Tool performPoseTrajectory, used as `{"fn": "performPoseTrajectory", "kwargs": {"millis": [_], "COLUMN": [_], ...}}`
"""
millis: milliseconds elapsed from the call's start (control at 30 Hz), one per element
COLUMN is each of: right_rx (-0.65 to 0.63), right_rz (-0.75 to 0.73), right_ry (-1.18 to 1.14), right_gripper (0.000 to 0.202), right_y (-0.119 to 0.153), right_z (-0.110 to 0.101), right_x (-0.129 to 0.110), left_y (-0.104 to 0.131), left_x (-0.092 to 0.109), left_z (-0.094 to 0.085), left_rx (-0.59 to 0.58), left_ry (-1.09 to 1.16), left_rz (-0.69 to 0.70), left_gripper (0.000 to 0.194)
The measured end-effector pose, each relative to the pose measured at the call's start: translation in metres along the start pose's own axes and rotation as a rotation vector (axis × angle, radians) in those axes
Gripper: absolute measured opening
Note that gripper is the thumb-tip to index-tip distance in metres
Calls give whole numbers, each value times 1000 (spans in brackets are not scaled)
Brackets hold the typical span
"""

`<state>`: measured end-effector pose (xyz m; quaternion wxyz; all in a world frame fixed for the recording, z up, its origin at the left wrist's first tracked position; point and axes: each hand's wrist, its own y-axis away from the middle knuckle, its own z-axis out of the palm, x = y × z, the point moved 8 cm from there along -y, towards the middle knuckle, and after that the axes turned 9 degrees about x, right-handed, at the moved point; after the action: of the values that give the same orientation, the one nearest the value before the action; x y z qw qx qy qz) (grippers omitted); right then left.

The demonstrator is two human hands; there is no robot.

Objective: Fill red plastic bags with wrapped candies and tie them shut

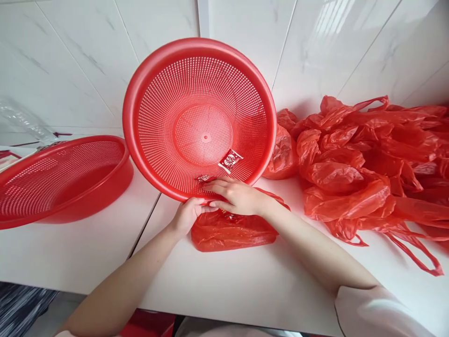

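Observation:
A red plastic basket (201, 77) with perforated walls is tipped towards me, its opening facing forward. My left hand (187, 216) grips its lower rim, thumb on the edge. My right hand (236, 195) reaches over that rim, its fingers stretched out inside the basket. At those fingertips lies a small red-and-white packet (203, 179), partly covered. Another printed packet (230, 161) rests on the basket wall just above the right hand. Beneath both hands is a red plastic bag (233, 234) on the table, with some shiny packets showing at its mouth.
On the left stands a second red perforated basket (101, 189). A large heap of red plastic bags (361, 164) covers the right side of the white table (210, 285). Behind everything rises a tiled wall (242, 28). Clear plastic (24, 117) lies at the far left.

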<state>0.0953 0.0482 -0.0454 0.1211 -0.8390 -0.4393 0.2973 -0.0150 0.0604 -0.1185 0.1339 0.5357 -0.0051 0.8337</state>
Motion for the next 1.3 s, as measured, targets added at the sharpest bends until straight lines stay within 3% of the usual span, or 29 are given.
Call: {"fn": "performPoseTrajectory", "kwargs": {"millis": [200,400,667,833,900,967,1067,1167,1300], "right_rx": [110,29,304,211,190,216,232,215,236], "right_rz": [113,75,223,163,178,292,556,731,823], "right_ry": [111,75,109,104,20,-162,-675,-1121,-1228], "right_gripper": [55,54,41,31,27,24,20,21,20], "right_y": [2,5,3,1,1,1,6,11,15], "right_z": [0,8,-7,0,1,0,7,16,14], "right_x": [16,16,29,30,34,45,65,71,72], "left_y": [0,-2,5,6,4,2,-1,-4,-5], "left_x": [-3,-2,-10,-17,-17,-14,-7,1,5], "left_z": [0,-5,0,-4,-5,-5,-5,-6,-7], "left_rx": [-4,11,-99,-114,-110,-98,-77,-46,-13], "left_ry": [11,-86,-194,-263,-235,-203,-157,-130,-127], "left_rz": [-43,32,25,35,46,53,57,59,54], "left_gripper": [18,22,29,28,29,32,35,37,34]}}
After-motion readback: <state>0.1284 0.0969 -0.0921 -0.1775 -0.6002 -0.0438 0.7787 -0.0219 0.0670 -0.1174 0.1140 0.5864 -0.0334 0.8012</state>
